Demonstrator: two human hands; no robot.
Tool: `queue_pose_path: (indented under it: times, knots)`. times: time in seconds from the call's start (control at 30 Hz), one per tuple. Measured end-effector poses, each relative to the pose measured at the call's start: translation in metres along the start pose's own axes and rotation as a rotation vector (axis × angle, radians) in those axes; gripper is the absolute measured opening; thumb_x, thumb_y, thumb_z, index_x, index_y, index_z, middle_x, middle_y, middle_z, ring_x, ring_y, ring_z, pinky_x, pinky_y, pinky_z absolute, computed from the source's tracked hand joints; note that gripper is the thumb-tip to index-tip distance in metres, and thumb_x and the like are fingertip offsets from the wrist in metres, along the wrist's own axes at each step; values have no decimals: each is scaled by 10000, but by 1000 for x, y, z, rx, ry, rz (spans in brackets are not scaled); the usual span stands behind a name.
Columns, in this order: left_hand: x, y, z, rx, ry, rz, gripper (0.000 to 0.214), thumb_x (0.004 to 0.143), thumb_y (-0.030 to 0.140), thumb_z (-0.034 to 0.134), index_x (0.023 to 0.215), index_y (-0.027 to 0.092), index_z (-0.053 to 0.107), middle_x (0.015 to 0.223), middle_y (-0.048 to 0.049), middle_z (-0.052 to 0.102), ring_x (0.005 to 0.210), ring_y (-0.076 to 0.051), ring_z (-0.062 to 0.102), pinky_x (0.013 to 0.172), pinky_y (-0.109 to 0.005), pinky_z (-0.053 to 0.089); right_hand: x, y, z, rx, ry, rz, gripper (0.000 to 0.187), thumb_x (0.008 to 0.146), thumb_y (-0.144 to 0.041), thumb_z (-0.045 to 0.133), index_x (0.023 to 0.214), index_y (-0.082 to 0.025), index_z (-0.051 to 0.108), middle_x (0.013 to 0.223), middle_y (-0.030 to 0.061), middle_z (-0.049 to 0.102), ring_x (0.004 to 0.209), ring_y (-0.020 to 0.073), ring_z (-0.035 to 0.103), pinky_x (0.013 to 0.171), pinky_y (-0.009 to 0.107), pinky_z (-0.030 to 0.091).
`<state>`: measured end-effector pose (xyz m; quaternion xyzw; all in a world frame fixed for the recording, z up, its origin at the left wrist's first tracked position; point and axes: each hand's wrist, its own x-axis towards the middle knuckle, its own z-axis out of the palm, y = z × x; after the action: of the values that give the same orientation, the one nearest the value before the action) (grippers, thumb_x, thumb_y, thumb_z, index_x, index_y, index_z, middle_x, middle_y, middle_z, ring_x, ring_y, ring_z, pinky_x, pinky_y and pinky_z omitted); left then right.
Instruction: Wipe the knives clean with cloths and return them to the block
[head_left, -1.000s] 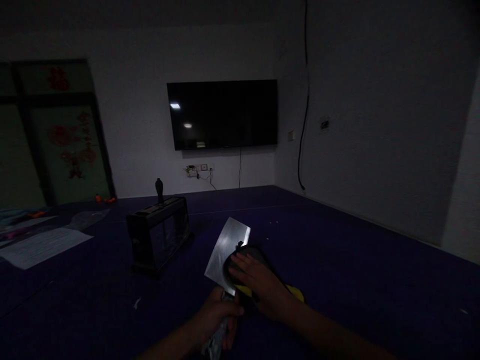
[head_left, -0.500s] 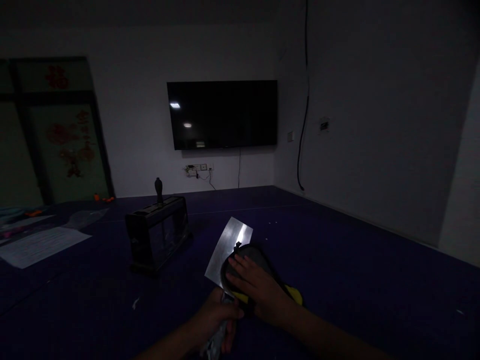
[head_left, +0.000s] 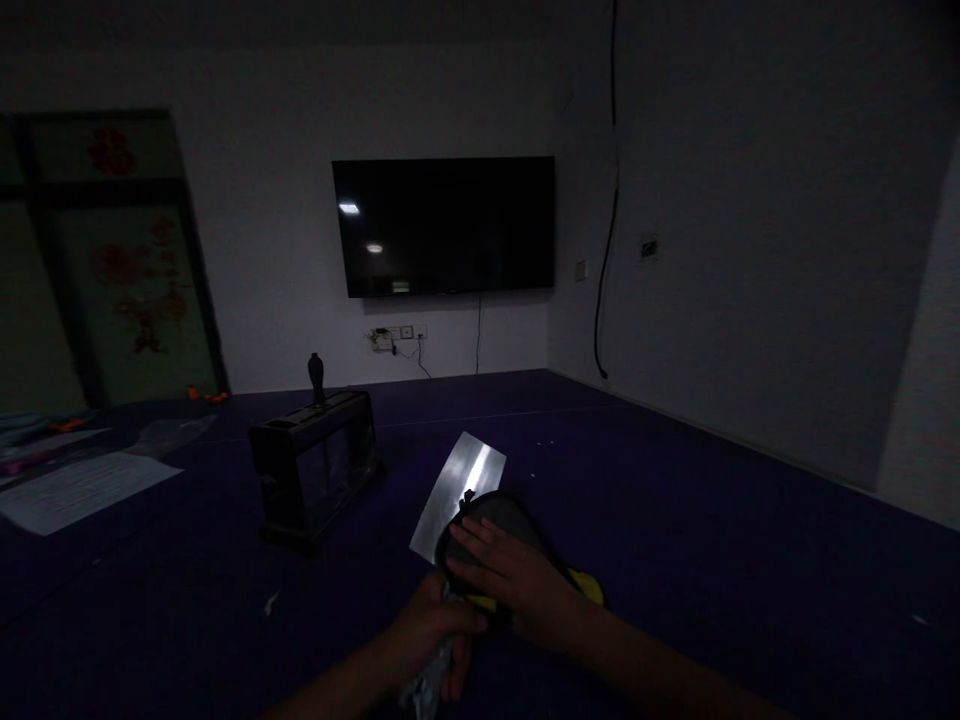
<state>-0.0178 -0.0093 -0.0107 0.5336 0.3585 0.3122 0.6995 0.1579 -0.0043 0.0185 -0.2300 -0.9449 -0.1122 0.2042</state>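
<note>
Low over the dark table, left hand fingers clenched around the cleaver handle, blade angled up and away. Right hand lies flat, fingers released, pressing a black-and-yellow sharpener against the blade; knife block sits left.

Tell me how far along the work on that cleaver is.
Done: cannot tell; the dim light hides the edge of the cleaver. In hand: the left hand grips the cleaver's handle, blade pointing away, while the right hand presses the dark, yellow-trimmed sharpener on the blade near the handle. Left: the blade's far half lies bare beyond the sharpener. The knife block stands to the left on the table.
</note>
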Motion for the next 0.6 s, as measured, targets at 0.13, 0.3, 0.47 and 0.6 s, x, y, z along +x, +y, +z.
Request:
queue_pose_path:
  times: [0.13, 0.3, 0.47, 0.6]
  knots:
    - [-1, 0, -1, 4, -15, -6, 397, 557, 340, 632, 851, 148, 446, 338, 49, 486, 247, -136, 424, 314, -183, 234, -1, 2, -1, -13, 6, -11, 717, 673, 7, 452, 1355, -171, 321, 1463, 100, 199, 1351, 191, 72, 1067, 432, 212]
    - [-3, 4, 1, 43, -19, -8, 350, 534, 317, 606, 783, 190, 396, 316, 65, 463, 227, -122, 387, 316, -174, 229, -1, 6, 0, -13, 45, 18, 696, 696, 16, 407, 1357, -186, 320, 1460, 85, 216, 1349, 184, 85, 1064, 436, 221]
    - [-5, 8, 2, 60, -53, -15, 354, 550, 337, 606, 787, 196, 384, 323, 77, 460, 225, -112, 380, 322, -168, 218, -3, 15, 3, -15, 66, 69, 822, 579, 57, 377, 1362, -183, 311, 1466, 72, 194, 1349, 183, 72, 1068, 442, 204]
    - [-6, 9, 2, 61, 2, -42, 380, 522, 338, 622, 782, 194, 386, 321, 71, 465, 224, -106, 369, 322, -165, 203, -6, 25, 4, -9, 95, 101, 932, 497, 82, 352, 1382, -198, 264, 1476, 54, 153, 1349, 183, 73, 1073, 437, 202]
